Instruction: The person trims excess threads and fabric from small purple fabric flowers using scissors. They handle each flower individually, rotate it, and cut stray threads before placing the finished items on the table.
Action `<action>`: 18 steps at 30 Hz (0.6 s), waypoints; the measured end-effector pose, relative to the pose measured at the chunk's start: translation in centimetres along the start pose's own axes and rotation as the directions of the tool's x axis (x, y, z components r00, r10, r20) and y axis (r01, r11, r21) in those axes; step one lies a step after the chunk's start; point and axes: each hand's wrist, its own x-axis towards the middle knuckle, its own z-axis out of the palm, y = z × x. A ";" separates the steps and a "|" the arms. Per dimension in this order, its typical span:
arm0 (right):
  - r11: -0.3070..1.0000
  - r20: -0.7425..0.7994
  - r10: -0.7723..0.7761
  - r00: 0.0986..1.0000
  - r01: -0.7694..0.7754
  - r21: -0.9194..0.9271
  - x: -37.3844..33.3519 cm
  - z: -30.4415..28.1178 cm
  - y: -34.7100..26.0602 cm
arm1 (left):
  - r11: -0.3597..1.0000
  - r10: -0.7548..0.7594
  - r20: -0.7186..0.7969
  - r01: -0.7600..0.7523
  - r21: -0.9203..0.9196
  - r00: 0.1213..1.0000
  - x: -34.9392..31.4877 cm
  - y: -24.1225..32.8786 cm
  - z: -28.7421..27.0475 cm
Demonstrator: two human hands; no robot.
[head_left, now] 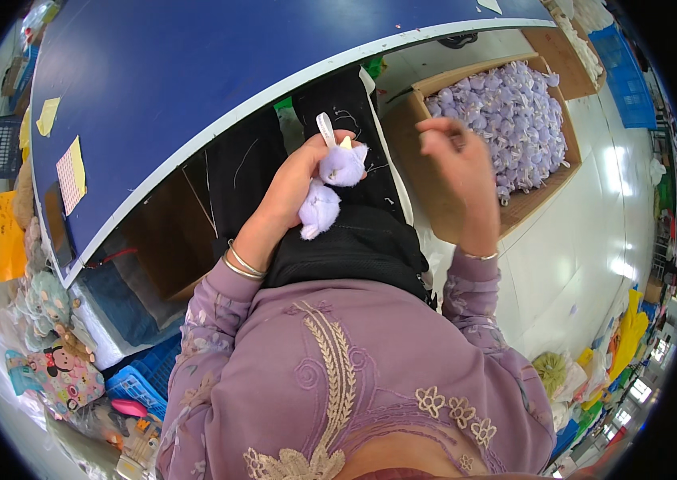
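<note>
Above my lap, my left hand (294,180) is closed around a small lilac plush toy (320,210). The toy has a rounded head with pointed ears, a smaller lower part and a pale yellow tip on top. A white ribbon tag (325,129) sticks up beside its head. My right hand (460,164) is raised to the right, apart from the toy, in front of the carton. Its fingers are curled together and smeared by motion; anything thin between them cannot be made out.
At the right stands an open carton (417,152) heaped with similar lilac plush pieces (506,120). A blue-topped table (194,64) with a white edge lies ahead and left. Blue plastic crates (625,76) stand far right. Plush toys and bags (58,368) crowd the left floor.
</note>
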 end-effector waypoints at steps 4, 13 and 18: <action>0.976 0.336 -0.064 0.940 -0.011 0.217 -0.9 4.6 0.8 | 0.988 0.032 -0.047 -0.024 0.151 0.998 -0.4 -0.3 -0.7; 0.978 0.295 -0.194 0.936 0.161 0.133 -0.8 7.0 0.4 | 0.975 0.032 -0.083 -0.013 0.221 0.996 -0.5 -0.3 0.0; 0.974 0.280 -0.109 0.954 0.047 0.220 -0.3 6.4 1.0 | 0.973 -0.083 0.049 0.070 0.218 0.995 -0.4 0.2 -0.4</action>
